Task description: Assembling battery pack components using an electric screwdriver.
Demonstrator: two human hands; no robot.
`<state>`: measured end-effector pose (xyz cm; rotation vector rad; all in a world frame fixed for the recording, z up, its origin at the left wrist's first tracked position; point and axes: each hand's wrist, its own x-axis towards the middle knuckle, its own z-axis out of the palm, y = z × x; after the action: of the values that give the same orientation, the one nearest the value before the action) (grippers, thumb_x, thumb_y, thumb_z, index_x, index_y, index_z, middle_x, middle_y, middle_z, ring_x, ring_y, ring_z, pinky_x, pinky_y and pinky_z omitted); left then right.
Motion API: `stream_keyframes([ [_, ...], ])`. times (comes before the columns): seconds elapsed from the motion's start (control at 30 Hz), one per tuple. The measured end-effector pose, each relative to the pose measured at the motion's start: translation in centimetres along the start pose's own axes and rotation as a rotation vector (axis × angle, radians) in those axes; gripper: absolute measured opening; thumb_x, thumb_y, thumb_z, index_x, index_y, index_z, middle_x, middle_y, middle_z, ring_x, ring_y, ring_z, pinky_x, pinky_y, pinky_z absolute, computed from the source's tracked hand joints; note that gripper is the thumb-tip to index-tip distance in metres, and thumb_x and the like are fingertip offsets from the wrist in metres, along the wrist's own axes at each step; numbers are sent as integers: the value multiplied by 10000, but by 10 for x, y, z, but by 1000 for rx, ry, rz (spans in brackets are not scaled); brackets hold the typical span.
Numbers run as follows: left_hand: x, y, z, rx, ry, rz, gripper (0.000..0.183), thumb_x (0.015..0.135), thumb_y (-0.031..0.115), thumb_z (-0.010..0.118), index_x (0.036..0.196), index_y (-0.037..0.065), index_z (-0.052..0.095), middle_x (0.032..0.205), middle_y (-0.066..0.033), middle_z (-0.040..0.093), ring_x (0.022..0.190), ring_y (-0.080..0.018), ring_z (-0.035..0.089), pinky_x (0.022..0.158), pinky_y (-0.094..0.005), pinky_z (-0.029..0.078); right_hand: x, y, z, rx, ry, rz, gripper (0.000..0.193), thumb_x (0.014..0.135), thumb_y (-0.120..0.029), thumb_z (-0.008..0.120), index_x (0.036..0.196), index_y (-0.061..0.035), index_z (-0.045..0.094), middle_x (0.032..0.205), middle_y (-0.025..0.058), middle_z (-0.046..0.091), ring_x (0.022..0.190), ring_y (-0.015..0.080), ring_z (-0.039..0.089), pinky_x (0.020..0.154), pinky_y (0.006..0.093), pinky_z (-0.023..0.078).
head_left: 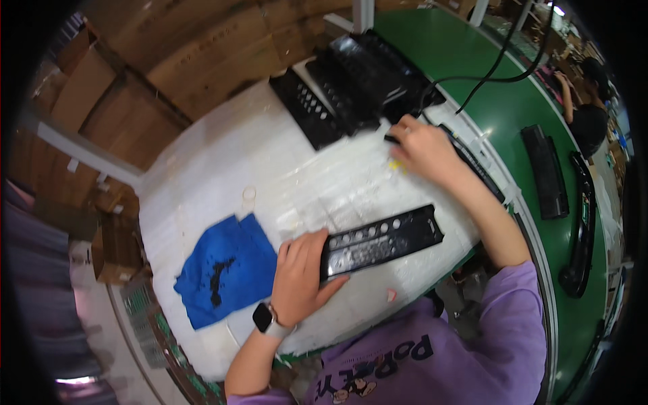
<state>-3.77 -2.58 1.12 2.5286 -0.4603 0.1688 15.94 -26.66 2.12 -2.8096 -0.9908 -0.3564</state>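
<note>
My left hand point(299, 273), wearing a watch, grips the left end of a long black plastic panel point(385, 241). A row of round holes runs along the panel, and it lies slightly tilted on the white-covered table. Farther off to the right, my right hand point(425, 150) has its fingers curled together. A small dark tip point(391, 139) juts out on the left of those fingers; most of what they hold is hidden. Beside that hand lies a narrow black strip part point(476, 162). Yellow bits point(396, 165) show just under the fingers.
A blue cloth point(233, 253) with black scraps lies left on the white table cover point(196, 182). More black panels point(314, 108) sit at the back. A black cable point(496, 79) hangs over the green conveyor point(513, 111), which carries black parts point(544, 172). Another person point(587, 115) is far right.
</note>
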Motion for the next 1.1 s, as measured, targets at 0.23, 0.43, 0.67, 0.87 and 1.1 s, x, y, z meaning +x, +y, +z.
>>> stream_keyframes([
  [0.23, 1, 2, 5, -25, 29, 21, 727, 709, 275, 728, 1288, 8, 380, 1189, -152, 497, 1110, -313, 477, 998, -502, 259, 9, 8, 3, 39, -66, -45, 172, 701, -108, 683, 824, -10, 614, 816, 108, 582, 701, 314, 608, 644, 368, 505],
  [0.43, -6, -2, 12, -90, 68, -48, 904, 613, 228, 805, 1324, -14, 303, 1253, -194, 471, 1118, -351, 478, 1013, -487, 285, -14, -66, -56, 950, -38, -102, 112, 693, 4, 634, 791, -14, 584, 772, 23, 562, 634, 87, 540, 503, 186, 440],
  [0.67, -5, -4, 16, -200, 207, -5, 956, 566, 175, 828, 1338, 2, 290, 1362, -209, 358, 1144, -343, 464, 979, -425, 351, -51, -80, -25, 977, -313, -81, 148, 706, 25, 615, 843, -24, 594, 813, 54, 593, 597, 140, 563, 502, 224, 452],
  [0.87, -3, -3, 11, -47, 105, 38, 700, 611, 223, 787, 1222, 62, 487, 1256, -167, 458, 1090, -334, 480, 903, -416, 369, -62, -70, -17, 767, -156, -162, 141, 717, -8, 618, 852, -38, 590, 782, 72, 577, 570, 203, 575, 547, 298, 468],
  [1.1, -2, -3, 12, 38, 66, 100, 628, 634, 234, 762, 1196, 88, 523, 1199, -151, 489, 1088, -327, 478, 900, -427, 359, -62, -73, -26, 479, -68, -255, 136, 695, -65, 671, 817, -66, 612, 777, 47, 575, 540, 212, 567, 469, 305, 443],
])
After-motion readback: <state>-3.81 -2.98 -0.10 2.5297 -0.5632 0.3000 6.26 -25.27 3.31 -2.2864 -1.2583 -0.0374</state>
